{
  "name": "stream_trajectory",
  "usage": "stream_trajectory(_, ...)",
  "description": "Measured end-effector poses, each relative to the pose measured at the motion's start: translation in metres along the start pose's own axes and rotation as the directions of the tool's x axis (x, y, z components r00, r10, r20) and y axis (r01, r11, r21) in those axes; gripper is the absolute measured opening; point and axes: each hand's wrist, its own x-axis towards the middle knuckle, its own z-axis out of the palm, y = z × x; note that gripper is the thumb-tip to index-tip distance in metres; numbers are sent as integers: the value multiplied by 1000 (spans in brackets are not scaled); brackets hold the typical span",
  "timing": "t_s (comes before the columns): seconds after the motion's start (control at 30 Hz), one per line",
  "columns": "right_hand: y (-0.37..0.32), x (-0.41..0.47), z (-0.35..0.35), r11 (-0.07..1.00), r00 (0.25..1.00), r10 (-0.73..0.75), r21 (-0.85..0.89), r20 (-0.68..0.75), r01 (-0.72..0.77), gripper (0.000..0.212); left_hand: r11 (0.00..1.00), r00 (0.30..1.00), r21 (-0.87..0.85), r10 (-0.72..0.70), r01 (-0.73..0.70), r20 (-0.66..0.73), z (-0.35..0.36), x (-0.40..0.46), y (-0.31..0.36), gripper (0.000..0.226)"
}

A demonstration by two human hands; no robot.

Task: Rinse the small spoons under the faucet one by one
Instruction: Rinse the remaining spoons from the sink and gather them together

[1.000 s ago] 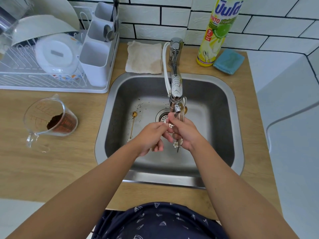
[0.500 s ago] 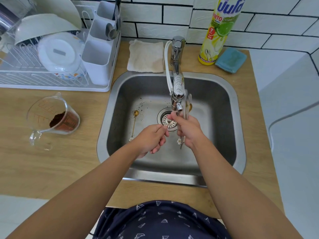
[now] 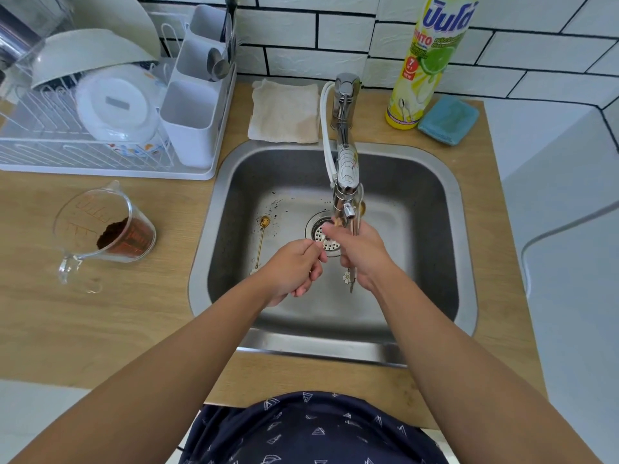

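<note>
Spoons (image 3: 352, 279) sit gripped in the right hand (image 3: 361, 254) under the faucet (image 3: 345, 169), centre frame. Left hand (image 3: 294, 269) fingers curl loosely, holding nothing visible. Another spoon (image 3: 262, 241) lies in the sink (image 3: 435, 229).

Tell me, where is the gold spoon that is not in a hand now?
In the head view, the gold spoon lies on the floor of the sink, on its left part, left of the drain and just beyond the left hand.

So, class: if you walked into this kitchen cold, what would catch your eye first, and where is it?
Two hands meet under the faucet at the centre of the steel sink: the right hand grips a bundle of small spoons, the left hand curls beside it. One gold spoon lies alone on the sink floor, left of the drain.
</note>
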Motion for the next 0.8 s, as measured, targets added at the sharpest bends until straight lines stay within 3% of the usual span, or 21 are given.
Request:
stream_trajectory(0.1, 5, 0, 0, 999, 1000, -5, -41, 2, 6, 11, 999, 999, -40, -21, 22, 30, 0, -3, 2, 33)
stream_trajectory(0.2, 4, 5, -1, 994, 1000, 26, 111, 4, -26, 17, 967, 994, -246, -44, 69, 105, -3, -3, 2, 28)
stream_trajectory(0.3, 6, 6, 1, 949, 992, 7, 312, 130, -48, 20, 860, 971, -478, -76, 179, 227, -12, -4, 1, 27)
stream_trajectory(0.37, 8, 5, 0, 949, 991, -18, 315, 131, -24, 14, 777, 950, -577, -83, 250, 300, -18, -7, -1, 28)
stream_trajectory(0.43, 10, 3, -2, 977, 998, -28, 213, 53, 16, 14, 844, 953, -486, -91, 227, 287, -21, -10, -3, 28)
stream_trajectory(0.5, 11, 3, -1, 991, 998, -24, 129, -63, 32, 19, 985, 978, -136, -81, 109, 192, -19, -11, -4, 31)
stream_trajectory(0.57, 12, 5, 0, 995, 990, -31, 91, -137, 44, 23, 989, 993, 146, -35, 18, 111, -16, -8, -3, 32)
stream_trajectory(0.67, 15, 1, 1, 994, 998, -26, 103, -52, 31, 27, 974, 998, 219, 47, -52, 29, -13, -4, 0, 29)
stream_trajectory(0.73, 18, -3, -2, 997, 997, -21, 75, 68, 15, 8, 964, 996, 251, 82, -84, 17, -12, -2, -1, 28)
stream_trajectory(0.8, 18, -4, -4, 999, 995, -20, 51, 95, 16, 28, 958, 995, 268, 97, -100, 26, -11, -3, -5, 27)
